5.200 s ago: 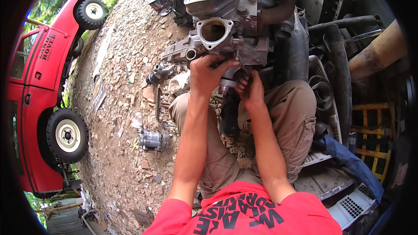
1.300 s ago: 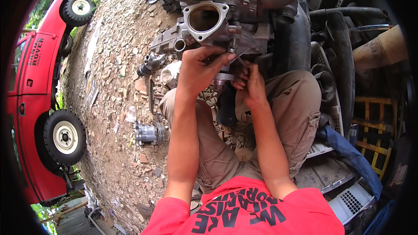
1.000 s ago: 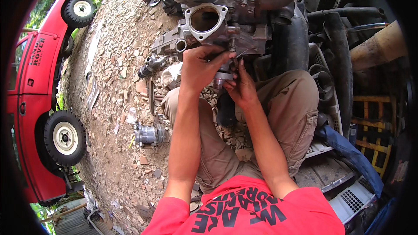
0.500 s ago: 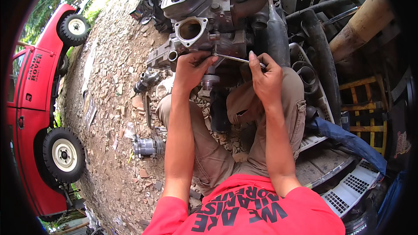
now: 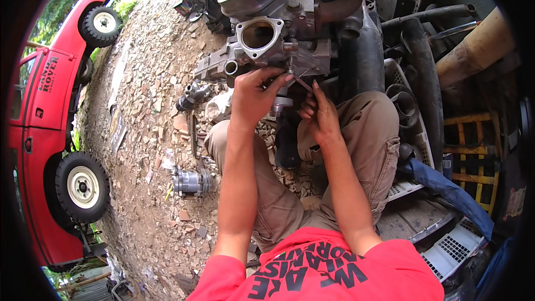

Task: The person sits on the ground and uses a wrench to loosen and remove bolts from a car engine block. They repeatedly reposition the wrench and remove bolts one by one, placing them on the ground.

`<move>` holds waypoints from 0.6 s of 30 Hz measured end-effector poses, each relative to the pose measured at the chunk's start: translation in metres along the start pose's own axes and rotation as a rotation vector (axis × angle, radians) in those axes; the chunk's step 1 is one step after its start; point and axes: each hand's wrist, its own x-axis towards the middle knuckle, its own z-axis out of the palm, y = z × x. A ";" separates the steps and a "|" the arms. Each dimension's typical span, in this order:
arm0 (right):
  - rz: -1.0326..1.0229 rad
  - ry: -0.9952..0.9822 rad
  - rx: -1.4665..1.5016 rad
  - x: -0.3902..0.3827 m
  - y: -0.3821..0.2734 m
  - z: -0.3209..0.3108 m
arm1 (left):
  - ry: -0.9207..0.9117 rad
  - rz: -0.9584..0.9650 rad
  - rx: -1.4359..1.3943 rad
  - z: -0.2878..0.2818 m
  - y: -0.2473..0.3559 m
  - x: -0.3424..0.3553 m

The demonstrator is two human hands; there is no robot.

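In front of me is a greasy metal engine [image 5: 304, 19] with a round flanged opening [image 5: 259, 37] on its near side. My left hand [image 5: 255, 96] is closed below that opening, thumb and fingertips pinched at the head end of a slim metal wrench [image 5: 301, 82], against a small fitting under the engine. The fingers partly hide the wrench's head. My right hand [image 5: 321, 116] grips the wrench's other end, with the thumb pointing up along it and the fingers curled. The wrench slants down toward my right hand.
Stony ground [image 5: 150, 134] holds a silver pulley-ended compressor [image 5: 192, 181] and another metal part [image 5: 193, 96]. To the right are a dark cylinder [image 5: 361, 58], pipes, a bamboo pole [image 5: 473, 50] and white crates [image 5: 454, 249]. A red vehicle [image 5: 50, 134] stands at left.
My right hand has swung the wrench's handle end down and toward me, so it slants more steeply. My left hand stays at its head. The whole view has shifted slightly.
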 end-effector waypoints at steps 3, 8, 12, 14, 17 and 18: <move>0.044 -0.067 0.134 0.006 0.011 0.000 | 0.014 0.025 0.021 0.000 -0.003 0.002; 0.056 -0.075 0.120 0.013 0.016 0.010 | 0.069 0.075 0.075 -0.001 -0.015 0.005; 0.022 -0.093 0.160 0.019 0.014 0.007 | 0.038 -0.015 0.026 -0.001 -0.012 0.004; -0.010 -0.118 0.212 0.021 0.014 0.002 | 0.022 -0.037 0.043 -0.001 -0.008 0.004; -0.058 -0.154 0.265 0.024 0.015 -0.001 | 0.027 -0.033 0.044 0.000 -0.011 0.003; -0.067 -0.150 0.259 0.022 0.014 0.002 | 0.022 -0.043 0.039 -0.001 -0.010 0.003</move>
